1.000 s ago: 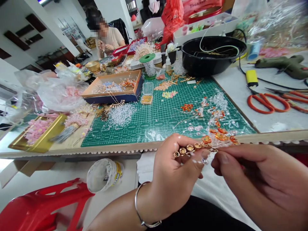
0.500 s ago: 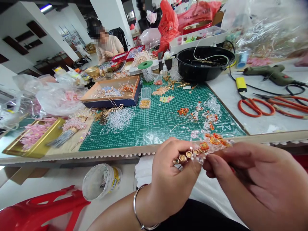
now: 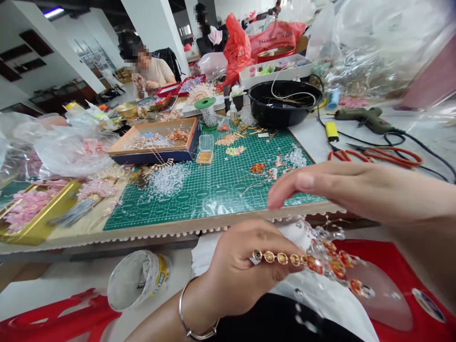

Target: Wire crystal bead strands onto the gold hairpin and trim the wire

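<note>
L hand (image 3: pixel 245 268) had fingers curled, gripping a gold-rimmed orange beaded spray (image 3: pixel 315 263); R hand (image 3: pixel 342 190) hovered just above, fingers straight, apparently empty.

The person's left forearm (image 3: pixel 160 325) is bare and carries a slim, smooth, silver-coloured metal bangle (image 3: pixel 182 318), a plain round hoop sitting loosely at the wrist just behind the left hand (image 3: pixel 245 270). The right forearm (image 3: pixel 423 204) and right hand (image 3: pixel 342 190) are also bare, with no ring, strap or sleeve showing on them, and a dark black fabric garment (image 3: pixel 278 320) covers the lap below
</note>
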Tool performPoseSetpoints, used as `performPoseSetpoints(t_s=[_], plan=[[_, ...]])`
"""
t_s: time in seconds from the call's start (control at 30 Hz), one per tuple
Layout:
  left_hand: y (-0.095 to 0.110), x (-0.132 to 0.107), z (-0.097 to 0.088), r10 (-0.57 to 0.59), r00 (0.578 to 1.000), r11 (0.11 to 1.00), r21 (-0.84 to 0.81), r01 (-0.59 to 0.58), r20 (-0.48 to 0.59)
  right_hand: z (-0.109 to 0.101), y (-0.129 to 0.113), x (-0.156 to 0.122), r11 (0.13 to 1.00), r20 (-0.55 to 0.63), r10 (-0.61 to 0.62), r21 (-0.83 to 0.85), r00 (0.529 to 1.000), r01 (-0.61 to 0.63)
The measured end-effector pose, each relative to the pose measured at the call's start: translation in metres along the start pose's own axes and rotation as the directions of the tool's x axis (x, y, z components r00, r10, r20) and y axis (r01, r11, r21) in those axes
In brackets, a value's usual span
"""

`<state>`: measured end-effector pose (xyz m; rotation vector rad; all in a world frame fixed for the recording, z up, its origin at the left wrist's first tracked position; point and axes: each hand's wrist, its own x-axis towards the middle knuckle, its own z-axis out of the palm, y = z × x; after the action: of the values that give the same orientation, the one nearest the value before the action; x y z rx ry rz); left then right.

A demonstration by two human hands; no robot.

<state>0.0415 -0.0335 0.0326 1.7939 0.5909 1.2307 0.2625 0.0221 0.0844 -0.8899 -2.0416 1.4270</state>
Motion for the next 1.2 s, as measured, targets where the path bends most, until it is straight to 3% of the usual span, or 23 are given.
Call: performPoseSetpoints(t_s=[0.1, 0.17, 0.27, 0.37, 0.43, 0.5, 0.57, 0.63, 0.73, 0.87, 0.97, 1.2], plan=[[-0.003, -0.001, 0.001, 0.044, 0.998, 0.999, 0.015, -0.044, 0.033, 0.009, 0.005, 0.016, 0.932, 0.231, 0.000, 0.352, 0.973, -0.084], [-0.005, -0.003, -0.001, 0.048, 0.998, 0.999, 0.006, -0.048, 0.048, 0.017, 0.012, 0.019, 0.856, 0.288, 0.013, 0.492, 0.958, -0.160], [-0.008, -0.004, -0.003, 0.020, 0.998, 1.000, 0.016, -0.021, 0.058, 0.022, 0.017, 0.015, 0.825, 0.353, 0.086, 0.498, 0.932, -0.265], [-0.008, -0.004, -0.002, -0.046, 0.997, 0.998, -0.027, 0.048, 0.066, 0.020, 0.018, 0.010, 0.864, 0.382, 0.171, 0.384, 0.908, -0.325], [-0.008, -0.002, -0.001, -0.102, 0.991, 0.986, -0.120, 0.113, 0.091, 0.018, 0.018, 0.007, 0.933, 0.341, 0.113, 0.285, 0.933, -0.218], [-0.007, 0.000, 0.000, -0.170, 0.979, 0.960, -0.205, 0.190, 0.108, 0.018, 0.017, 0.005, 0.986, 0.279, -0.048, 0.165, 0.959, 0.001], [-0.007, 0.000, 0.001, -0.270, 0.956, 0.920, -0.264, 0.290, 0.110, 0.018, 0.016, 0.003, 0.980, 0.234, -0.198, 0.065, 0.952, 0.188], [-0.009, 0.000, 0.001, -0.375, 0.917, 0.853, -0.337, 0.399, 0.136, 0.019, 0.016, 0.001, 0.959, 0.213, -0.284, 0.039, 0.935, 0.282], [-0.013, -0.004, 0.001, -0.518, 0.830, 0.681, -0.486, 0.547, 0.208, 0.023, 0.022, -0.001, 0.945, 0.175, -0.326, 0.071, 0.929, 0.318], [-0.017, -0.009, 0.006, -0.597, 0.734, 0.506, -0.558, 0.658, 0.324, 0.029, 0.037, -0.001, 0.950, 0.138, -0.303, 0.123, 0.943, 0.287], [-0.016, -0.010, 0.011, -0.613, 0.725, 0.462, -0.602, 0.652, 0.314, 0.033, 0.046, -0.002, 0.938, 0.103, -0.302, 0.210, 0.948, 0.277], [-0.018, -0.014, 0.018, -0.568, 0.777, 0.412, -0.724, 0.554, 0.271, 0.043, 0.050, -0.010, 0.901, 0.041, -0.297, 0.343, 0.954, 0.266]])
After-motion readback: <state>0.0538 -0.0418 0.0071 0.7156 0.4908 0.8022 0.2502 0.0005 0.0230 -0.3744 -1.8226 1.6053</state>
